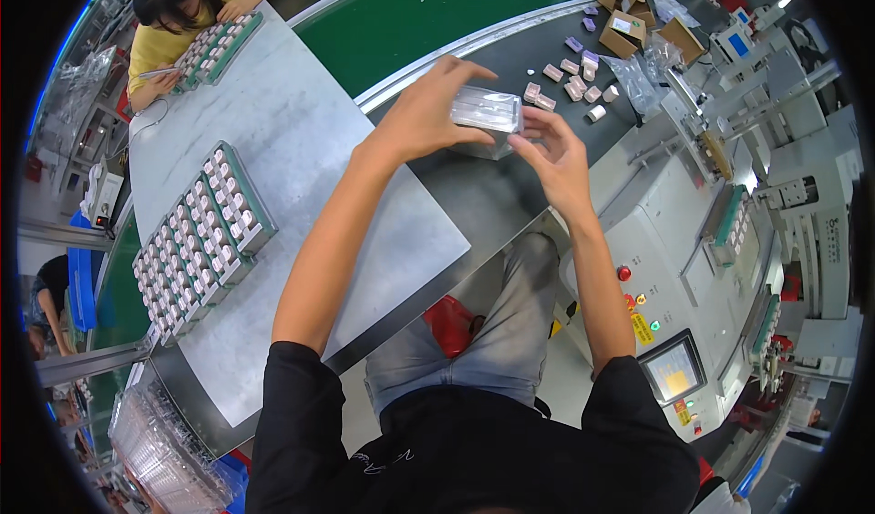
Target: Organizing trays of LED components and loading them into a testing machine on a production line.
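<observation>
Above the dark worktop I hold a clear plastic box [488, 111] between both hands; whether it is one piece or a stack of clear trays I cannot tell. My left hand [427, 108] spans its left side, thumb along the near edge and fingers over the far edge. At its right end, my right hand [554, 154] grips the corner with thumb and fingers. To the right of the box lie several small pale-pink and white parts [574, 87], with a few purple ones [572, 45] beyond them.
Green trays [260, 241] filled with pale round-topped parts stand on the grey tabletop [365, 241] at left. A co-worker in yellow [169, 45] handles similar trays at far left. Cardboard boxes [624, 31] and plastic bags lie far right. A machine with a screen [673, 368] stands right.
</observation>
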`<state>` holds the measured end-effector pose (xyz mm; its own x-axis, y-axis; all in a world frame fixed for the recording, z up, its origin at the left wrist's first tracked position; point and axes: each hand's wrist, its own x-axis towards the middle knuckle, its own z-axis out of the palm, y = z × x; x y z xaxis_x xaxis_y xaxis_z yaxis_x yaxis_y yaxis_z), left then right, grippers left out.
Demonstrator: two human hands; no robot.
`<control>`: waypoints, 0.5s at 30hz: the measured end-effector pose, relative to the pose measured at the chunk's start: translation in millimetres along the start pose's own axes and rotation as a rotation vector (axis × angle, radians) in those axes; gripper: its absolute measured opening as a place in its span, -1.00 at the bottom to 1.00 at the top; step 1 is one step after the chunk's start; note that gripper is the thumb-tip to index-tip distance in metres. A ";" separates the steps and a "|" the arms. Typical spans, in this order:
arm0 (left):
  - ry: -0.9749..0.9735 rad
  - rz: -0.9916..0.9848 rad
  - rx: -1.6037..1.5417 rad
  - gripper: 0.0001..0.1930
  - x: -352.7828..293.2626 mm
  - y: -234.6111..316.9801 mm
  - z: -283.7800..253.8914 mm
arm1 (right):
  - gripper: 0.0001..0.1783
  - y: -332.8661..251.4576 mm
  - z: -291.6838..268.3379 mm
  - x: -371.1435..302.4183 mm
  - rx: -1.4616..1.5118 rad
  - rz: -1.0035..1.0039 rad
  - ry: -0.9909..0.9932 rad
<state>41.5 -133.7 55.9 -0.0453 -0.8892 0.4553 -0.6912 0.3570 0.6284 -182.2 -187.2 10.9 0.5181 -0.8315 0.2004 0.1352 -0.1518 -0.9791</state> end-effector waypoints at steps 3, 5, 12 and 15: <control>0.023 -0.018 -0.229 -0.34 -8.0 -10.8 -5.5 | -0.53 -1.8 -14.6 7.6 0.160 0.048 0.033; 0.029 -0.178 -0.420 -0.52 -16.8 -21.3 -10.5 | -0.56 -8.0 -20.9 12.4 0.106 0.060 0.011; 0.034 -0.188 -0.419 -0.81 -24.1 -35.2 -22.8 | -0.76 -24.5 -27.8 11.1 -0.344 -0.072 0.016; -0.009 -0.187 -0.384 -0.81 -24.1 -27.6 -26.9 | -0.82 -30.1 -33.0 8.0 -0.509 -0.166 0.064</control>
<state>81.1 -114.4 44.6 0.0477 -0.9506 0.3066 -0.3693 0.2684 0.8897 -210.0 -206.9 40.9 0.4700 -0.8026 0.3674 -0.2235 -0.5109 -0.8301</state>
